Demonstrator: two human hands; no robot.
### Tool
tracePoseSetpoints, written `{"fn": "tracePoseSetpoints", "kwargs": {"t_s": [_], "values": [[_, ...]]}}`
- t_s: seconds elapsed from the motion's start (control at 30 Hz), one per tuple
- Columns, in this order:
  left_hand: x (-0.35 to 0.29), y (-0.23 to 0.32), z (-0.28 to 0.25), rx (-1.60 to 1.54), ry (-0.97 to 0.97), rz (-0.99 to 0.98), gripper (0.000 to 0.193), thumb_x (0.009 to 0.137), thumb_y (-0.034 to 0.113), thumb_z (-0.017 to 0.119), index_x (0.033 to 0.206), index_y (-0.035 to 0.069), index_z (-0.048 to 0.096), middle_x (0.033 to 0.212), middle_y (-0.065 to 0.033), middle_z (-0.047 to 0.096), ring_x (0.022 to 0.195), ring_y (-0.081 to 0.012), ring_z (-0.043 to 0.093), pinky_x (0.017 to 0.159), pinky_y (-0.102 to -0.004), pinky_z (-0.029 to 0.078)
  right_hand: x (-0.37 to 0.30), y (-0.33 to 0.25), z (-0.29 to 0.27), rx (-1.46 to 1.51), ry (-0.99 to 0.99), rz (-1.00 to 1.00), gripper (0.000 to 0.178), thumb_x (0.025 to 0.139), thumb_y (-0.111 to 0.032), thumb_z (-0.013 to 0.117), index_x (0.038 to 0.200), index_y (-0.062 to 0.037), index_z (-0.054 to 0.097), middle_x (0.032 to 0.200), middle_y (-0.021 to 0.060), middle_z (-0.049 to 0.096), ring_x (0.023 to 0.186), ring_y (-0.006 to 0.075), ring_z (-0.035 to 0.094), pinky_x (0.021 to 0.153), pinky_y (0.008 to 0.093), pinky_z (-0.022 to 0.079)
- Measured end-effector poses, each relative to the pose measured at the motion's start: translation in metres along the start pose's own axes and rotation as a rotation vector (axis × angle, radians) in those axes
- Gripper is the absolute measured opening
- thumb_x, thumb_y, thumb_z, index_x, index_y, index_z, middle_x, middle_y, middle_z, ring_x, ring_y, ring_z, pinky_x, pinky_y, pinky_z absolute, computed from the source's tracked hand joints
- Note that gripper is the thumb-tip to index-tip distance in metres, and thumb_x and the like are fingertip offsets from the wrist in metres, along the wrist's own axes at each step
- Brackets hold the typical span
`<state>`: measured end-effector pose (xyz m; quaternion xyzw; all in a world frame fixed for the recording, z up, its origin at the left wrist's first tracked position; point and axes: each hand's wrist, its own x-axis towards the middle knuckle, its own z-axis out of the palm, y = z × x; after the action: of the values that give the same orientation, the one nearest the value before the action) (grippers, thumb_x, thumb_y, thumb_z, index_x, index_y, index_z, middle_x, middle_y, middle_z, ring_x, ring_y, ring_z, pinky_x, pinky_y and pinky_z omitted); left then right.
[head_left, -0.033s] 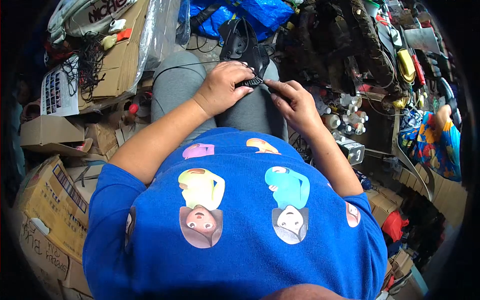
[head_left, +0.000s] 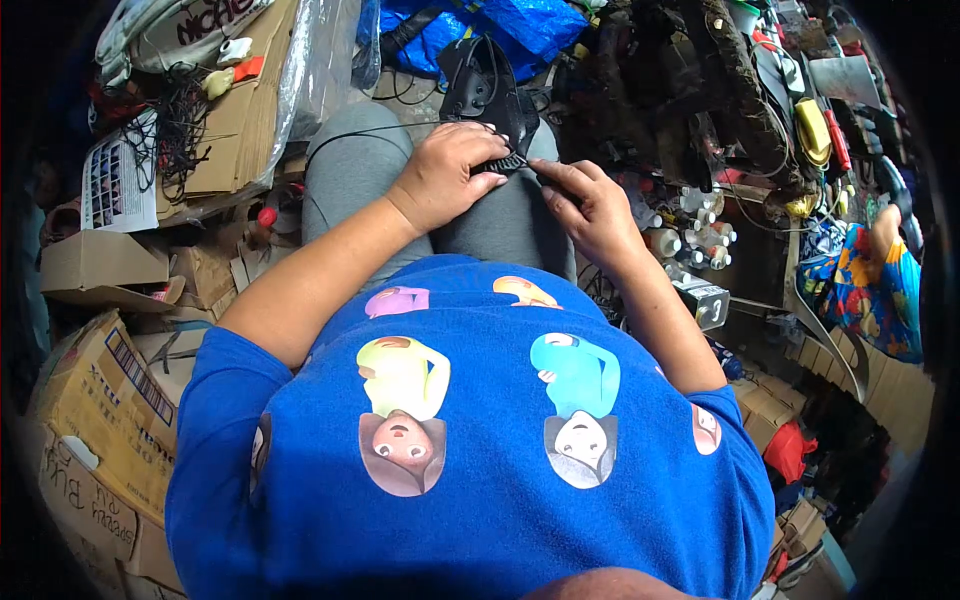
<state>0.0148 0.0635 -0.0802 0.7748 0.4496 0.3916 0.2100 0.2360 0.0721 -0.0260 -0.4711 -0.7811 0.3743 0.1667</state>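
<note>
The left hand (head_left: 450,175) grips the near end of a long, black, leather-like shoe (head_left: 513,118); at the shoe's right edge, the right hand (head_left: 598,212) curls, its hold unclear.

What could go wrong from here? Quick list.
1. The black cord trails loose over the left thigh; it could snag or tangle.
2. The right hand has its fingertips close to the left hand; a slip might jab it.
3. The black shoe seems only hand-steadied; it may shift.
</note>
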Motion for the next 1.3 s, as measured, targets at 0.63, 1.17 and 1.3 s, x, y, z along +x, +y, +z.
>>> {"fn": "tracePoseSetpoints", "kwargs": {"t_s": [0.63,1.17,1.3], "values": [[0.0,0.001,0.008,0.151,0.007,0.172,0.029,0.063,0.001,0.07,0.091,0.004,0.062,0.096,-0.0096,0.064,0.102,-0.0277,0.059,0.092,-0.0401,0.043,0.07,-0.047,-0.029,-0.524,-0.637,-0.003,0.032,0.074,-0.013,0.059,0.105,-0.0123,0.067,0.09,0.0179,0.066,0.084,0.0338,0.064,0.075,0.04,0.051],[-0.009,-0.011,-0.004,-0.22,-0.092,-0.21,0.027,0.071,0.007,0.073,0.098,0.005,0.067,0.111,-0.0095,0.066,0.117,-0.0233,0.055,0.103,-0.0374,0.037,0.001,-0.029,-0.043,0.241,-0.264,0.32,0.031,0.087,-0.01,0.058,0.117,-0.0043,0.06,0.103,0.0095,0.067,0.096,0.0117,0.058,0.087,0.028,0.045],[-0.008,-0.011,-0.003,-0.265,-0.106,-0.22,0.028,0.071,0.006,0.074,0.098,0.005,0.068,0.112,-0.0089,0.065,0.119,-0.0225,0.053,0.105,-0.0379,0.034,-0.003,-0.018,-0.032,0.311,-0.21,0.269,0.03,0.087,-0.01,0.058,0.117,-0.0045,0.06,0.1,0.0081,0.067,0.091,0.0104,0.059,0.082,0.0269,0.046]]}}
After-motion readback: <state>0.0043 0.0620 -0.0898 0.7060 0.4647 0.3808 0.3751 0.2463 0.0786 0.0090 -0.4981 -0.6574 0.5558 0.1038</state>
